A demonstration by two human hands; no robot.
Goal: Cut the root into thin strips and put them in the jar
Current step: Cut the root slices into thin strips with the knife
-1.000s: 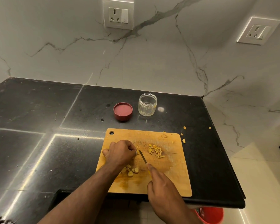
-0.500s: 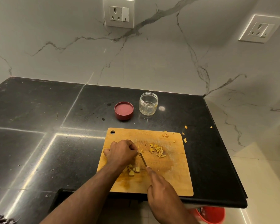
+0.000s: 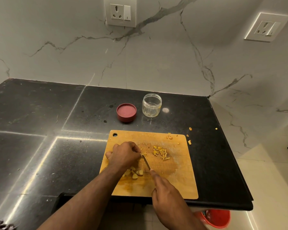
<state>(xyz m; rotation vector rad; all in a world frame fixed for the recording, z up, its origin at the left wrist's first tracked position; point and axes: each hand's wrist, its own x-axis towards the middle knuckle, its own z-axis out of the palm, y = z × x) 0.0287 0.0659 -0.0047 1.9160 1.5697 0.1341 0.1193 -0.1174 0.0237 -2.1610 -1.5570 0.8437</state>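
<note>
A wooden cutting board (image 3: 176, 185) lies on the black counter near its front edge. My left hand (image 3: 125, 155) is curled over a piece of root on the board; the piece itself is hidden under my fingers. My right hand (image 3: 166, 191) grips a small knife (image 3: 146, 162) whose blade meets the board right beside my left fingertips. A heap of thin yellow strips (image 3: 160, 152) lies right of the blade. Several uncut root slices (image 3: 135, 173) lie below my left hand. The clear jar (image 3: 151, 105) stands open behind the board.
The jar's red lid (image 3: 126, 112) lies upside down left of the jar. Small root scraps (image 3: 189, 142) are scattered on the counter off the board's right corner. The counter ends at the right; a red bucket (image 3: 218, 219) stands on the floor below.
Both hands stay on the board, with the knife blade still beside my left fingertips. The strip heap, jar and lid have not moved.
</note>
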